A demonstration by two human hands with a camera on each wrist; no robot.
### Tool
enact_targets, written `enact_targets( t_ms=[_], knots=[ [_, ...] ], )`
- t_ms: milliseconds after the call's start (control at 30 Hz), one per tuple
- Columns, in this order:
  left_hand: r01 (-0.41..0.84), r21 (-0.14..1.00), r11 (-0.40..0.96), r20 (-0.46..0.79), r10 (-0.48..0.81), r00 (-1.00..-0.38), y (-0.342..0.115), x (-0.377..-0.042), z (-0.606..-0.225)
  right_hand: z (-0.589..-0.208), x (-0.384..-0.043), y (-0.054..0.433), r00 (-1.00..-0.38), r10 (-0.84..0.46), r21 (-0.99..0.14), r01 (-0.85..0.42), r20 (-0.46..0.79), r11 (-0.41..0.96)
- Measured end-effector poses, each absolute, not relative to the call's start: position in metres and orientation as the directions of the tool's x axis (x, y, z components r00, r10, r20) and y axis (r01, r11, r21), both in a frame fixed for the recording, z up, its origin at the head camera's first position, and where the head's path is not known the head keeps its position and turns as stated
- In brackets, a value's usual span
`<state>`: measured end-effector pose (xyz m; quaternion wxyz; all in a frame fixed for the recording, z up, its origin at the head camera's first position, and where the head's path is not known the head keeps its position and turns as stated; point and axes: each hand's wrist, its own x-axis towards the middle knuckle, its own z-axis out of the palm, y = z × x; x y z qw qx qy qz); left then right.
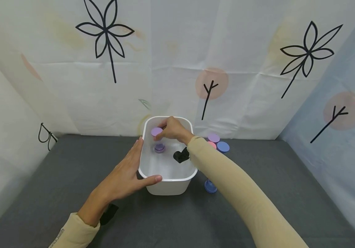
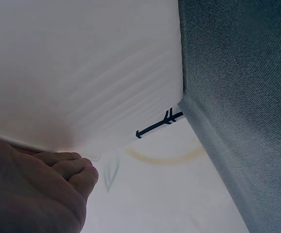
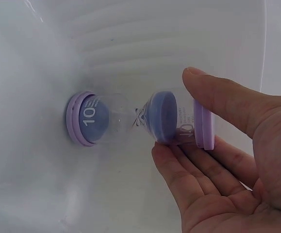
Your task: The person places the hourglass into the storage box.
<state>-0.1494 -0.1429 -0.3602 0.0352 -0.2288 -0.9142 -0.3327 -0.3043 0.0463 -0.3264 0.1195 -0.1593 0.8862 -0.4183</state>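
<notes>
A sand timer with lilac caps [image 3: 206,124], clear glass and blue-violet sand stands in a white plastic bin [image 1: 166,179], near the bin's left side; the number 10 is printed on its glass. My right hand [image 1: 173,130] reaches into the bin and pinches the timer's upper end, thumb on one side and fingers on the other. Sand shows in both bulbs. My left hand [image 1: 125,175] lies along the bin's left side with fingers extended, its thumb at the front rim. In the left wrist view its fingers [image 2: 84,179] are against the outer wall.
Right of the bin stand more sand timers, with a lilac cap [image 1: 213,138], a pink cap [image 1: 211,144] and a blue cap [image 1: 223,147], partly behind my right sleeve. Another blue one [image 1: 210,186] is closer to me. A white printed cloth backs the dark grey table [image 1: 171,220].
</notes>
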Motion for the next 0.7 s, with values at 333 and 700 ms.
enact_targets(
  t_ms=[333, 700],
  knots=[
    [0.439, 0.594, 0.674, 0.213, 0.394, -0.894, -0.1431, -0.1488, -0.3601, -0.3262, -0.3042, 0.0459, -0.907, -0.411, -0.788, -0.185, -0.093, 0.587],
    [0.435, 0.591, 0.679, 0.209, 0.391, -0.896, -0.1434, -0.1488, -0.3606, -0.3256, -0.3033, 0.0471, -0.913, -0.397, -0.783, -0.176, -0.098, 0.597]
  ],
)
